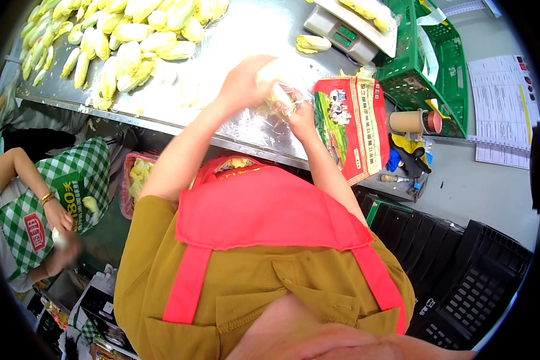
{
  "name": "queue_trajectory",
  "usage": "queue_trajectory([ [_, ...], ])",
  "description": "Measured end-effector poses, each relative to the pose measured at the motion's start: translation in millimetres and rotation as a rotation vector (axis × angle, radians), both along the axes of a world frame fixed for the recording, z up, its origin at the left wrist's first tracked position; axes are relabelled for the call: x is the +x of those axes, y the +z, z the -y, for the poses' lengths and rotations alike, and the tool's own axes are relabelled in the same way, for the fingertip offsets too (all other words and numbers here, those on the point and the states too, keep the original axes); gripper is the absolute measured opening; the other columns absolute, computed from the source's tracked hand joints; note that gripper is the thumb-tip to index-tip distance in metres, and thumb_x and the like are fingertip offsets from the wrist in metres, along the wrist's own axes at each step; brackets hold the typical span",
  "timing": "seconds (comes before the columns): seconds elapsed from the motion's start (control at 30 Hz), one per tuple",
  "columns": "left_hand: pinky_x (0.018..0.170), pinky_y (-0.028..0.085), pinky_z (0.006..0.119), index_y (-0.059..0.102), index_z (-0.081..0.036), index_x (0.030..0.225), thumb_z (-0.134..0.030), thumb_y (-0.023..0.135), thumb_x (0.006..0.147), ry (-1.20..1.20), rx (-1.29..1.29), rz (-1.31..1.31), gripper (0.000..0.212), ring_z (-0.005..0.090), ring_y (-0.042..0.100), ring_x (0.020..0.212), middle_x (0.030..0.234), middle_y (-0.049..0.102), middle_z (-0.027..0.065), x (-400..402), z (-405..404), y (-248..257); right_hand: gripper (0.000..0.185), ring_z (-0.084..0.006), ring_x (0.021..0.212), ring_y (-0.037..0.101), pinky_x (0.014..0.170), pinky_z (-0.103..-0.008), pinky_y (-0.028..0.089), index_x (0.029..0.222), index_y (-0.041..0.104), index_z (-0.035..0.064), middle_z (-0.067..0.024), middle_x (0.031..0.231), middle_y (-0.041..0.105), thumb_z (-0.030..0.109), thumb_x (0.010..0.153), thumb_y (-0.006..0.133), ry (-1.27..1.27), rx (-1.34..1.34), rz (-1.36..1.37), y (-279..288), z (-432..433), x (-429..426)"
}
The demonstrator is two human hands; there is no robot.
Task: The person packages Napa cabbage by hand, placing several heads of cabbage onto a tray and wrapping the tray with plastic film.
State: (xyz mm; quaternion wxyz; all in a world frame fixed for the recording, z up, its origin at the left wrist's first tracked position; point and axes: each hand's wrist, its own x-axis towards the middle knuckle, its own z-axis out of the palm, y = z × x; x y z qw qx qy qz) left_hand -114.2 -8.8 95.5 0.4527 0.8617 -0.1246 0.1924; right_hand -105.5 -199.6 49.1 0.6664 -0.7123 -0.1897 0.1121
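Note:
My left hand (247,83) is over the steel table (162,112), its fingers closed around a pale baby cabbage (270,72) that strong glare partly washes out. To its right, my right hand (302,119) grips the edge of a clear plastic bag (299,81). Another pale yellow cabbage (279,99) shows between the hands, against the film. How much of it lies inside the bag cannot be made out. Further crumpled clear film (252,128) lies on the metal just below the hands.
Baby cabbages (130,36) are heaped at upper left. A digital scale (342,36) carries more, with one cabbage (312,43) beside it. Right are a printed red sack (351,121), green crate (445,67), tape roll (405,121) and black crates (472,279). A co-worker's hand (60,218) shows left.

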Motion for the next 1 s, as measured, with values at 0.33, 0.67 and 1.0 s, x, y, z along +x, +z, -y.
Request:
queue_trajectory([
  [0.33,0.094,0.046,0.036,0.056,-0.004,0.129,-0.030,0.058,0.089,-0.052,0.125,-0.668,0.048,0.0299,0.060,0.108,0.118,0.059,0.0187,74.6,-56.9,-48.7,0.043,-0.0329,0.115,0.051,0.101,-0.0393,0.040,0.124,0.059,0.0042,-0.0182,0.118,0.053,0.012,0.082,0.064,-0.136,-0.455,0.162,-16.2,-8.5,-12.6],
  [0.67,0.100,0.040,0.033,0.052,-0.008,0.136,-0.028,0.063,0.086,-0.166,-0.151,-0.701,0.054,0.0229,0.050,0.119,0.131,0.050,0.0110,79.6,-69.6,-68.2,0.038,-0.0330,0.105,0.055,0.094,-0.0376,0.044,0.120,0.061,0.0054,-0.0164,0.111,0.056,0.010,0.082,0.066,-0.166,-0.424,0.376,-2.6,-21.3,11.6],
  [1.0,0.096,0.043,0.034,0.037,-0.025,0.148,-0.046,0.069,0.081,-0.212,0.006,-0.703,0.077,0.0224,0.050,0.113,0.129,0.048,0.0115,79.3,-82.4,-55.0,0.052,-0.0326,0.110,0.052,0.097,-0.0342,0.043,0.132,0.055,0.0117,-0.0157,0.121,0.048,0.009,0.081,0.068,-0.095,-0.377,0.366,-27.4,-39.4,33.6],
])
